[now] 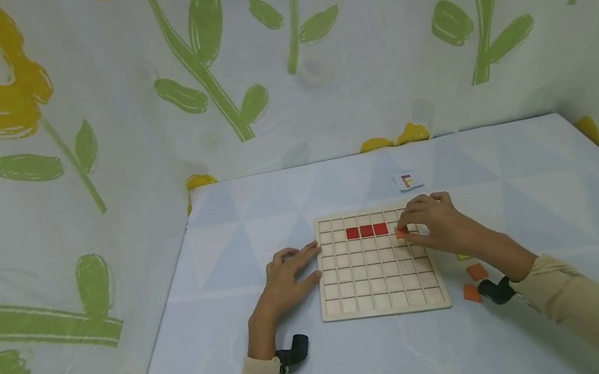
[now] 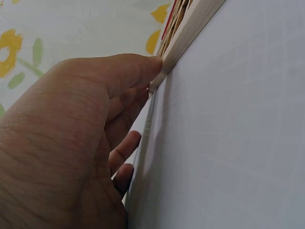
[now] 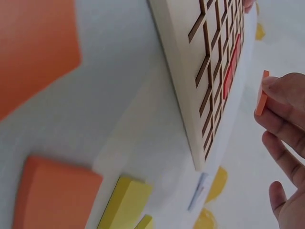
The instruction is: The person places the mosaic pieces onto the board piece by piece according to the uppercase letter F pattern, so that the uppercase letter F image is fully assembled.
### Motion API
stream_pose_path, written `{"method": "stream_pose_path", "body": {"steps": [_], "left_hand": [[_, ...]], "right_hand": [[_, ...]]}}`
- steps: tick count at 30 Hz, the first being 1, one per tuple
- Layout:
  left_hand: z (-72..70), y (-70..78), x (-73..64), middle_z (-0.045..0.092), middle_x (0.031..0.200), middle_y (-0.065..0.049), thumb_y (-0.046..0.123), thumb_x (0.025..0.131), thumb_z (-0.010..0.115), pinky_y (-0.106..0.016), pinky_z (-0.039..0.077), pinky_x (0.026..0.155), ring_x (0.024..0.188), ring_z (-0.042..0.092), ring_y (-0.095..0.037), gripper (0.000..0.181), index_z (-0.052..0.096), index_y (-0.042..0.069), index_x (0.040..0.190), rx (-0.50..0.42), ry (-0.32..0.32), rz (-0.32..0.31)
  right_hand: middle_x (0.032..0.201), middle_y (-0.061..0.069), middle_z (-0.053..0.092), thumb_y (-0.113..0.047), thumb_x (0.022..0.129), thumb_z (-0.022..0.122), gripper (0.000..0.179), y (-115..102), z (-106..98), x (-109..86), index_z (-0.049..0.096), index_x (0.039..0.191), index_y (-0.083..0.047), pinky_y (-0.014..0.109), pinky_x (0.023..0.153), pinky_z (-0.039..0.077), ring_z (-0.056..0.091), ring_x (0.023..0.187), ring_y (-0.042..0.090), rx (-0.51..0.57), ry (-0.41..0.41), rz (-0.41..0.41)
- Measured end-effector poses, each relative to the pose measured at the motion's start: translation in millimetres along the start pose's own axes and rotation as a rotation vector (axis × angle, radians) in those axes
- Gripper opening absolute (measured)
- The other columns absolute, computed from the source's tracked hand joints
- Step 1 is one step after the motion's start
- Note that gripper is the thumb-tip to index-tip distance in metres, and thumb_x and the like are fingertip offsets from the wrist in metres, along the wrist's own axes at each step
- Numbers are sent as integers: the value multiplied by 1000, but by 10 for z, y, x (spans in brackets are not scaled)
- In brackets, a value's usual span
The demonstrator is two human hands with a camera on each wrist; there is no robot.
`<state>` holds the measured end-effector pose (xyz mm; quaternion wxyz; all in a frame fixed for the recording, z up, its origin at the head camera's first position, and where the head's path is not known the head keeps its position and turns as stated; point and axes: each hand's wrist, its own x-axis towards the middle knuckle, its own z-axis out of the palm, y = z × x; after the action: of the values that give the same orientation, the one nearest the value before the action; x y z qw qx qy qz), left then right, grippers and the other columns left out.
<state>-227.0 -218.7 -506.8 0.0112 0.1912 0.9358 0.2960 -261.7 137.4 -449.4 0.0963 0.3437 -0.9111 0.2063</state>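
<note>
A wooden grid board (image 1: 376, 282) lies on the table, with three red square tiles (image 1: 366, 231) side by side in an upper row. My right hand (image 1: 443, 227) pinches an orange square tile (image 3: 262, 93) between thumb and fingers, over the board's upper right part. In the right wrist view the tile is held on edge, apart from the board. At the board's left edge, my left hand (image 1: 286, 283) touches the rim with its fingertips, fingers fairly straight; the left wrist view shows the thumb and fingers against the wooden side.
Two orange tiles (image 1: 477, 271) and yellow tiles (image 3: 125, 202) lie right of the board, partly under the right forearm. A small card with a coloured grid pattern (image 1: 408, 180) sits beyond the board. Flower-printed cloth (image 1: 129, 110) surrounds the table. Each wrist wears a black camera (image 1: 295, 350).
</note>
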Motion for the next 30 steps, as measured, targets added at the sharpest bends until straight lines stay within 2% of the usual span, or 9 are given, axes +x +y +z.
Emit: {"method": "stream_pose_path", "body": {"steps": [13,21,30], "left_hand": [[-9,2,1,40,156,11,36,100,60,-53,23,105,137,32,-27,52,50,25,150,-12,-8,-1],[-1,-8,3,41,156,12,35,100,60,-54,25,103,136,33,-27,52,51,24,149,-6,6,21],[9,-35,4,41,156,12,37,100,59,-54,25,103,135,34,-26,51,50,25,149,10,11,30]], "right_hand": [[97,0,70,-12,81,85,14,-132,145,200,77,92,-14,61,91,29,57,106,29,41,10,-82],[97,0,70,-12,80,85,14,-220,264,318,78,91,-15,60,91,29,56,104,25,76,9,-100],[98,-2,70,-17,82,85,12,-279,374,436,78,91,-17,60,93,31,57,105,24,43,-1,-120]]}}
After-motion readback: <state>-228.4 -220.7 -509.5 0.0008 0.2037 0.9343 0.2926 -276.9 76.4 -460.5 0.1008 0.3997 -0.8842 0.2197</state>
